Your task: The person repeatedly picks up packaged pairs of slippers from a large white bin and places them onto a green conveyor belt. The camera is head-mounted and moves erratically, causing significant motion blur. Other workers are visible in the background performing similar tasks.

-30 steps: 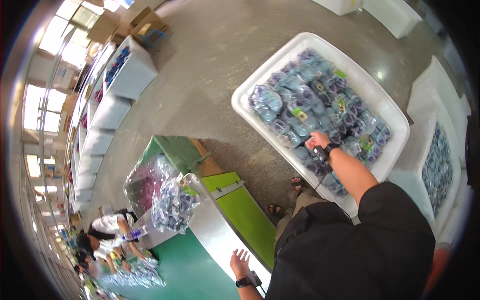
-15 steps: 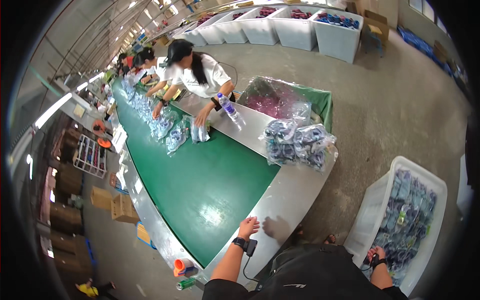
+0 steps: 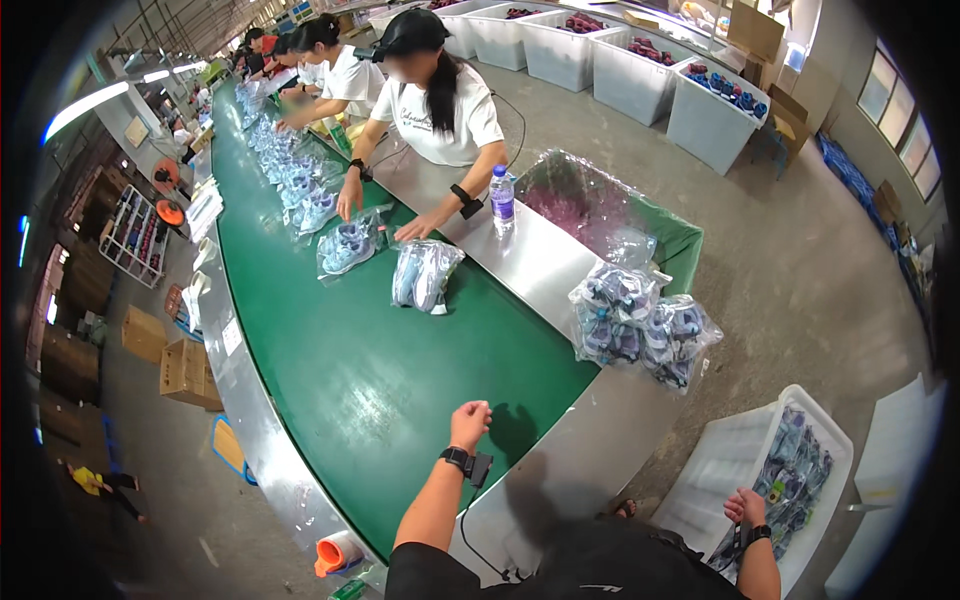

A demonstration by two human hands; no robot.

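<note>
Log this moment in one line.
left hand: above green belt | right hand: near white bin | bagged shoes: on green belt

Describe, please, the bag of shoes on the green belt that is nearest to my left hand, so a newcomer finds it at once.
Start from the long green belt, beside which is a co-worker in a black cap. Before that person's hands, find the right-hand bag of shoes, greyer and nearer your left hand than its bluish neighbour.
</note>
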